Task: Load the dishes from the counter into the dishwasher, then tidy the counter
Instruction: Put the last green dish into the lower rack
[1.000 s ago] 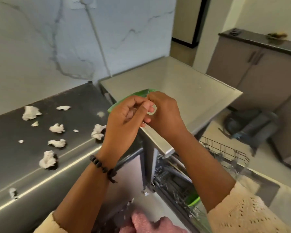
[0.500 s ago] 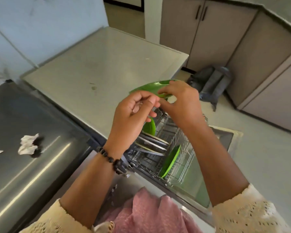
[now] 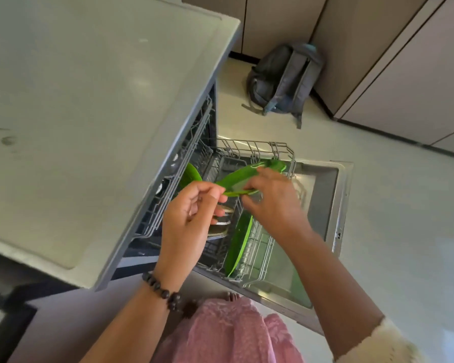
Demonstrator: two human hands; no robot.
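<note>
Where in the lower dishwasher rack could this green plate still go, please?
Bare wire rack lies at the far end, under the held green plastic plate. A green plate standing on edge and stacked pale-rimmed dishes crowd the near end, below both hands.

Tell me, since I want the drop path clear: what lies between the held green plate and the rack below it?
In the head view, nothing: open air separates the plate from the rack directly below it.
</note>
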